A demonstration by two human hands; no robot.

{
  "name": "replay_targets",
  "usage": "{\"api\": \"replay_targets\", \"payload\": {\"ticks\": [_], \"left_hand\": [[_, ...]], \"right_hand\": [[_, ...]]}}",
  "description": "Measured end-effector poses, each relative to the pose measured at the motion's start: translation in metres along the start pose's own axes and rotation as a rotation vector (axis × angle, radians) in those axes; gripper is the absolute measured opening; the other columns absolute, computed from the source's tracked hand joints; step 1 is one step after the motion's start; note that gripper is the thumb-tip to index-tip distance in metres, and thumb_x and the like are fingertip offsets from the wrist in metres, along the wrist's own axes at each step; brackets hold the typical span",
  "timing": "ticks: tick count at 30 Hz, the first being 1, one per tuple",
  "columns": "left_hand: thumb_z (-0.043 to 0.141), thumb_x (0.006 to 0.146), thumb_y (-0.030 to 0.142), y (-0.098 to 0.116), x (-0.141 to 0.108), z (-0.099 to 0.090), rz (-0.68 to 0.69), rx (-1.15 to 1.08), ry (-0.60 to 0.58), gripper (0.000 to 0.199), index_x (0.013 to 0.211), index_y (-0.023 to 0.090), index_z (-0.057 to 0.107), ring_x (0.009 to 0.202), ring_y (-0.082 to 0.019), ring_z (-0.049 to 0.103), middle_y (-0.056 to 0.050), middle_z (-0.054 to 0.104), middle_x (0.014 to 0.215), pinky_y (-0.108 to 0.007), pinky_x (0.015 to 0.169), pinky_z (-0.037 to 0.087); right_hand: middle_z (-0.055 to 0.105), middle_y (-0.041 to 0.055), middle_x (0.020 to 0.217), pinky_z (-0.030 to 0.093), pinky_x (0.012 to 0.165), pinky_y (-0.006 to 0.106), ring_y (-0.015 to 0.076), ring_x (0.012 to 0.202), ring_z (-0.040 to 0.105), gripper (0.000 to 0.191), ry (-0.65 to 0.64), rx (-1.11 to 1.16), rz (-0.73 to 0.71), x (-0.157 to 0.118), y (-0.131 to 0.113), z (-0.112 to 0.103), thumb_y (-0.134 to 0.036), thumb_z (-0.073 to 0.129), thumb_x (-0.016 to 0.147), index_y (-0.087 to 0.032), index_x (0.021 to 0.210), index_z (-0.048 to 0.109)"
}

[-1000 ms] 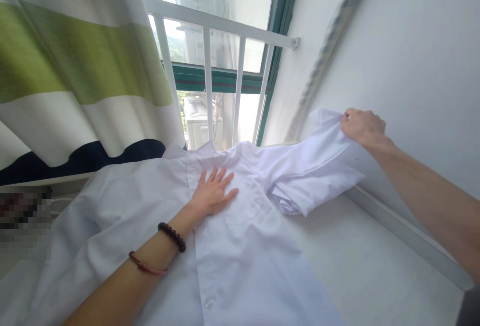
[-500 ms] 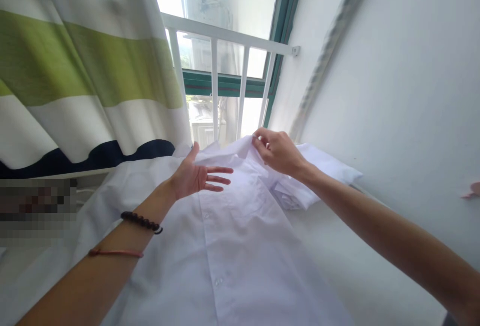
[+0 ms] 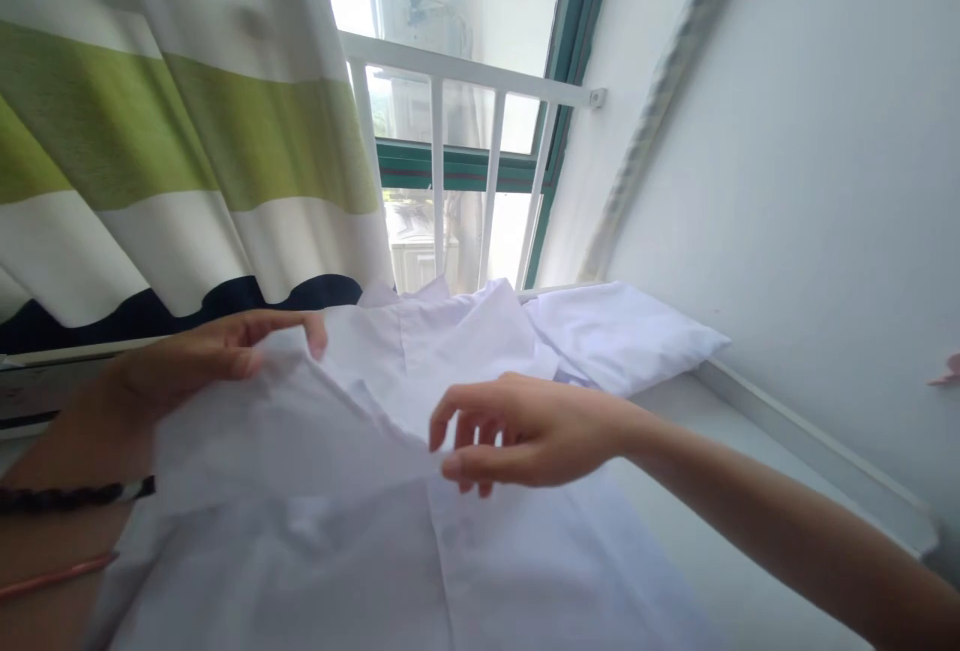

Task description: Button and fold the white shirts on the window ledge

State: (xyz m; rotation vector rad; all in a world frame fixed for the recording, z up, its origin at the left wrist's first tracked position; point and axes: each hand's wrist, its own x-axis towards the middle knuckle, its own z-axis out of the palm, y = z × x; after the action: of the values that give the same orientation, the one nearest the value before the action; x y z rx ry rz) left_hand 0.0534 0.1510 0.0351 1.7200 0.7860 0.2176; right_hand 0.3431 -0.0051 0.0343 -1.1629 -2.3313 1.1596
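Observation:
A white buttoned shirt (image 3: 517, 571) lies spread out in front of me, its collar end toward the railing. My left hand (image 3: 225, 346) pinches a raised edge of the shirt's cloth at the left, between thumb and fingers. Over the shirt's middle, my right hand (image 3: 517, 431) has curled fingers, with thumb and index fingertip a little apart. The right fingertips are at the lower end of the lifted fold; whether they touch it is unclear. No cloth is visibly gripped in them.
Folded white cloth (image 3: 622, 336) lies on the pale surface (image 3: 697, 451) at the right. Beyond the shirt stand a white railing (image 3: 465, 66) and a window. A striped curtain (image 3: 262, 131) hangs at the left, and a white wall (image 3: 825, 181) rises at the right.
My left hand has moved left and now grips the shirt cloth, lifting it. My right hand has let go of the collar area and come down and nearer.

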Motion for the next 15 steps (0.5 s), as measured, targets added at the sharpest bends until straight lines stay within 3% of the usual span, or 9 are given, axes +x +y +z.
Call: {"api": "replay_targets", "payload": {"ticks": [2,7,10,13,15], "left_hand": [[0.059,0.066,0.064,-0.001,-0.001,0.008,-0.095,0.084,-0.037,0.072,0.124,0.021,0.053,0.075,-0.017,0.061,0.002,0.07,0.086,-0.019,0.064,0.045],[0.066,0.066,0.063,0.003,0.029,0.051,-0.299,0.306,-0.148,0.067,0.121,0.026,0.057,0.1,-0.027,0.063,-0.007,0.069,0.11,-0.027,0.073,0.05],[0.079,0.052,0.054,0.004,0.041,0.069,-0.282,0.587,-0.115,0.071,0.114,0.025,0.062,0.096,-0.026,0.063,-0.006,0.066,0.114,-0.029,0.08,0.048],[0.085,0.038,0.043,0.001,0.042,0.081,-0.309,0.774,-0.113,0.077,0.11,0.026,0.065,0.087,-0.027,0.062,-0.004,0.068,0.103,-0.029,0.071,0.046],[0.085,0.035,0.037,0.001,0.039,0.086,-0.337,0.824,-0.129,0.067,0.1,0.027,0.07,0.082,-0.027,0.061,-0.002,0.067,0.093,-0.028,0.064,0.043]], "right_hand": [[0.071,0.0038,0.086,0.047,0.061,0.022,0.0133,0.074,0.066,0.02,-0.114,-0.012,0.178,-0.005,0.016,0.0,-0.036,0.052,0.089,-0.018,0.096,0.058],[0.07,0.0051,0.082,0.041,0.06,0.026,0.0181,0.075,0.063,0.015,0.013,-0.456,0.479,-0.011,0.057,-0.008,-0.028,0.052,0.086,-0.018,0.081,0.062],[0.068,0.0074,0.092,0.042,0.064,0.026,0.0206,0.083,0.062,0.015,0.048,-0.576,0.552,-0.014,0.068,-0.015,-0.026,0.058,0.081,-0.018,0.092,0.064],[0.062,0.0108,0.108,0.043,0.073,0.026,0.0225,0.097,0.059,0.043,0.101,-0.746,0.525,-0.012,0.076,-0.017,-0.015,0.063,0.074,-0.016,0.116,0.056],[0.058,0.0137,0.115,0.042,0.078,0.029,0.0244,0.102,0.056,0.05,0.112,-0.896,0.49,-0.008,0.084,-0.015,-0.008,0.06,0.072,-0.014,0.121,0.054]]}}
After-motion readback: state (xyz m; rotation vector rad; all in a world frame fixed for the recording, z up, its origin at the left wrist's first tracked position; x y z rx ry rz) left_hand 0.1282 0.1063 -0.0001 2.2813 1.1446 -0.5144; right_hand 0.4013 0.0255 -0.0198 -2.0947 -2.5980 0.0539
